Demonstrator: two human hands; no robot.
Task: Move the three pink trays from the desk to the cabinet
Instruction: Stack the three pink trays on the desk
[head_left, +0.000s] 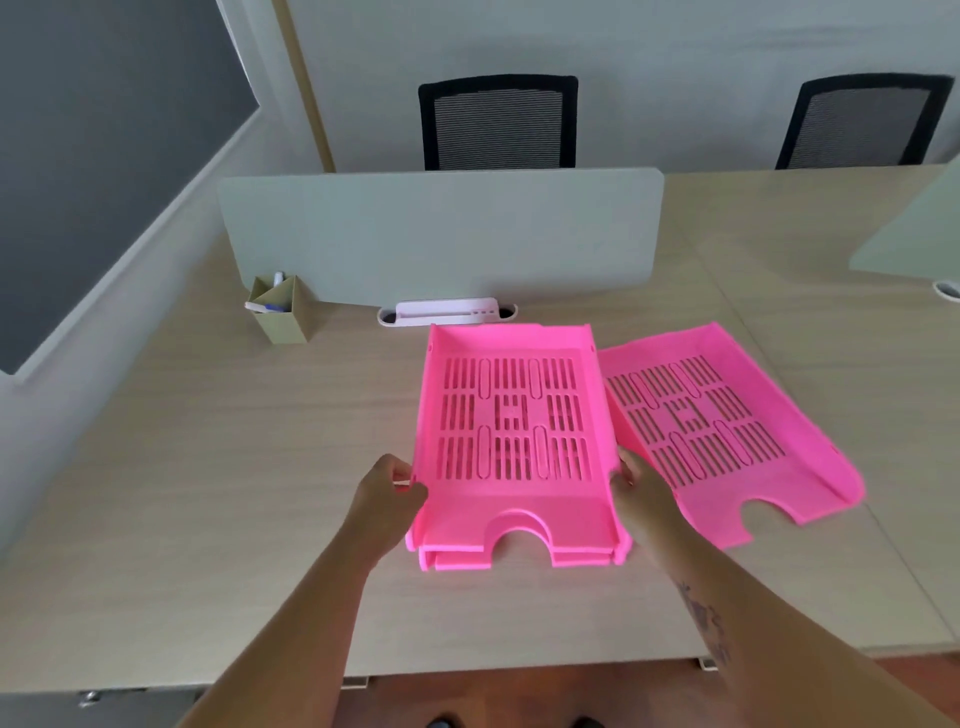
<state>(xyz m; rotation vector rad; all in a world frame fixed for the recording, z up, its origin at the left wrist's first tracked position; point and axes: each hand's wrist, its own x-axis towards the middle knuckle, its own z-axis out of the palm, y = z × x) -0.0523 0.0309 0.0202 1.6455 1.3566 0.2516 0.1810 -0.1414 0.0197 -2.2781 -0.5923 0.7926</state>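
Note:
Two pink slotted trays lie stacked in the middle of the wooden desk (208, 467); the top tray (511, 415) sits on a lower tray (467, 562) whose front edge shows beneath it. My left hand (387, 496) grips the stack's left wall near the front. My right hand (641, 491) grips the right wall. A third pink tray (727, 431) lies flat and turned at an angle just right of the stack, partly behind my right hand. No cabinet is in view.
A grey divider panel (441, 234) stands behind the trays, with a white cable tray (447, 312) at its foot. A cardboard pen holder (283, 312) sits at the back left. Two black mesh chairs (498, 124) stand beyond the desk.

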